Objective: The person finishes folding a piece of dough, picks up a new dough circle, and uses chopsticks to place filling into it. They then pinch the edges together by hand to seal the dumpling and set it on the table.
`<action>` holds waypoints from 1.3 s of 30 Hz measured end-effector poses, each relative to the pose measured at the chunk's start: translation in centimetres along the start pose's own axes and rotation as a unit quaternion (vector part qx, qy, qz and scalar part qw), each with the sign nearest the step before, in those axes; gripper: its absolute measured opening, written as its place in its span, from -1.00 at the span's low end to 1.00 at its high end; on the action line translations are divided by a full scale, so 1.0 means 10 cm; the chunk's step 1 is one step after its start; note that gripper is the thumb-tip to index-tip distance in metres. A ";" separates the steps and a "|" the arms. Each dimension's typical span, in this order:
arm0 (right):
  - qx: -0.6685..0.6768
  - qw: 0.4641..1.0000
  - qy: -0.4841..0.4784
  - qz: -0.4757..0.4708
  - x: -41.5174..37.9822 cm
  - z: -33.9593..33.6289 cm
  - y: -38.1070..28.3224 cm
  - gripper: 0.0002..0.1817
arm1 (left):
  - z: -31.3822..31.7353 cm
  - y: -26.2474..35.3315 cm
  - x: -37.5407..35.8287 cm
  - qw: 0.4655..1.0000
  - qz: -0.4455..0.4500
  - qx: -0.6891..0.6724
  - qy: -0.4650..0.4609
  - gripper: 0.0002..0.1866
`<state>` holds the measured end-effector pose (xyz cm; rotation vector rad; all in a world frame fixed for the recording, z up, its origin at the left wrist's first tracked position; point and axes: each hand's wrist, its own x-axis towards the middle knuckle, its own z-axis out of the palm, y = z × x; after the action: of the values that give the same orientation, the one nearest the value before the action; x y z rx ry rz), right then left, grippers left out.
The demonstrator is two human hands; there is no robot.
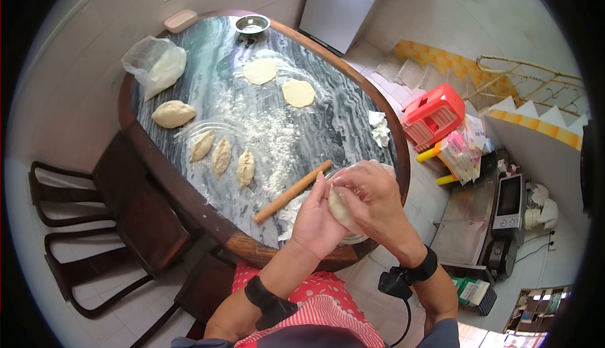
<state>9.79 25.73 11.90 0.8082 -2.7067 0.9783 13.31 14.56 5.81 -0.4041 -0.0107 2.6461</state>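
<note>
My left hand (312,222) cradles a dumpling (339,208) of pale dough over the near right edge of the table. The fingers of my right hand (373,193) pinch the dumpling's upper edge, and part of it is hidden behind them. Beside my left hand lies a wooden rolling pin (293,192), slanting across the marble top. Three folded dumplings, one of them the middle dumpling (221,157), rest in a row to the left. Farther back are two flat dough rounds, a left wrapper (259,71) and a right wrapper (298,93). Beneath my hands a bowl is mostly covered.
Loose flour (258,127) covers the middle of the marble table (340,121). At its left sit a dough lump (173,114) and a plastic bag (157,64); a metal bowl (252,24) stands at the back. Crumpled tissue (379,127) lies near the right edge. Dark chairs (142,222) adjoin the left side.
</note>
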 end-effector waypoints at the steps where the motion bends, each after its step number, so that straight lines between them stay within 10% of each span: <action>1: 0.001 1.000 0.006 -0.023 0.00 0.02 0.01 -0.91 | -0.02 0.00 0.02 1.000 0.003 -0.005 0.004 -0.49; 10: 0.121 0.967 0.203 0.091 -0.40 -0.38 -0.04 -0.81 | -0.06 0.19 0.07 0.993 0.015 -0.106 -0.057 -0.58; 16: 0.196 0.958 0.174 0.117 -0.84 -0.09 -0.05 -0.58 | 0.17 0.12 0.01 0.992 0.028 -0.121 -0.004 -0.55; 22: 0.119 0.961 0.247 0.035 -0.81 -0.03 -0.03 -0.68 | 0.20 0.04 -0.06 0.998 -0.006 -0.054 -0.043 -0.57; 39: 0.029 0.992 0.098 -0.074 -0.60 -0.32 -0.10 -0.63 | 0.20 0.02 -0.32 0.996 -0.046 -0.023 -0.070 -0.43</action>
<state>15.28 29.72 13.04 0.8596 -2.4273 1.0474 15.37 13.11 8.62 -0.2259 -0.1329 2.5820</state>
